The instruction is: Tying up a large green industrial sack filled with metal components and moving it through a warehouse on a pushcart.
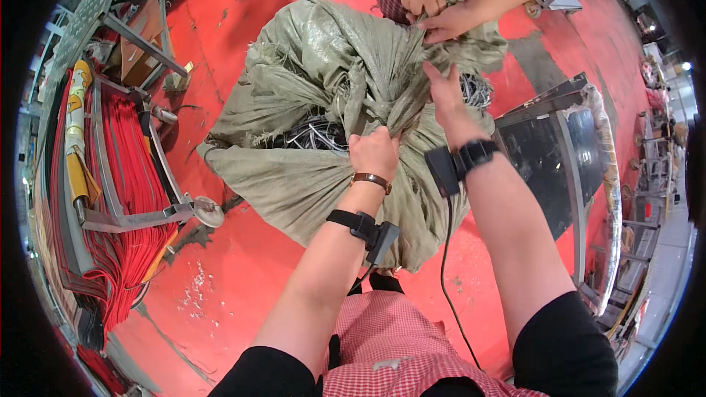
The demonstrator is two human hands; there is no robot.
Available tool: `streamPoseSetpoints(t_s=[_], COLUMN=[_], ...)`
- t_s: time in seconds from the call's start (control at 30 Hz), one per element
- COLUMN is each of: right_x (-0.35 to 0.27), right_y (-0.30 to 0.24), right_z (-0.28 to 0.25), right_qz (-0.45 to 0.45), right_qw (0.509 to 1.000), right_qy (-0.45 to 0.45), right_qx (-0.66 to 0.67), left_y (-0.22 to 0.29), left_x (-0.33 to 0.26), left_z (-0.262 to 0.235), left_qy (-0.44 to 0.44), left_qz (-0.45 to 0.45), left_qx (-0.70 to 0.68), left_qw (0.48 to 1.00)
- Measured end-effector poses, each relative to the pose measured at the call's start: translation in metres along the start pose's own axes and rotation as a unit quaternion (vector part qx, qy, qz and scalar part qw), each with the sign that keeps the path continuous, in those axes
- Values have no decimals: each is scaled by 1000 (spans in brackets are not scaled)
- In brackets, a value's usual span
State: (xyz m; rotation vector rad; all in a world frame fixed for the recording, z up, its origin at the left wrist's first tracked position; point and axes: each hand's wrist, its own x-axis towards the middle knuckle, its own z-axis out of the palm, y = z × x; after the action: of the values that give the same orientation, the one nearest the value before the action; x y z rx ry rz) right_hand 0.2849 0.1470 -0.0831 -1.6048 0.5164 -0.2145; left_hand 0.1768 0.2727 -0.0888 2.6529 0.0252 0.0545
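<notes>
A large grey-green woven sack lies in front of me, its cloth gathered and twisted at the middle. Thin grey and black cable-like strands show through a gap between its folds, and more strands poke out on the right. My left hand is closed in a fist around the gathered cloth near the centre. Beside the twisted cloth, my right hand is raised with its fingers apart, close against the sack. Across from me, another person's two hands grip a bunched end of the sack.
A metal-framed cart with red and grey sheets stands at the left. To the right is a dark panel in a metal frame. The floor is red. A black cable hangs from my right wrist device.
</notes>
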Motion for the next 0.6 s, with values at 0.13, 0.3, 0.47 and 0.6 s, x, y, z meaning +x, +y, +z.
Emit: streamPoseSetpoints(t_s=[0.13,0.3,0.47,0.6], right_x=[30,69,52,54], right_y=[-4,-7,-31,-37], right_z=[24,10,10,1], right_qz=[-84,167,242,215], right_qw=[974,930,909,910], right_qy=[-76,-249,-324,-325], right_qx=[-199,-211,-104,-141], left_y=[-9,-9,-31,-24], left_x=[2,3,14,31], left_z=[2,10,-2,-16], left_qy=[11,42,68,-23], left_qz=[-2,-12,25,26], left_qx=[-20,-97,-171,-146], left_qw=[1000,994,983,989])
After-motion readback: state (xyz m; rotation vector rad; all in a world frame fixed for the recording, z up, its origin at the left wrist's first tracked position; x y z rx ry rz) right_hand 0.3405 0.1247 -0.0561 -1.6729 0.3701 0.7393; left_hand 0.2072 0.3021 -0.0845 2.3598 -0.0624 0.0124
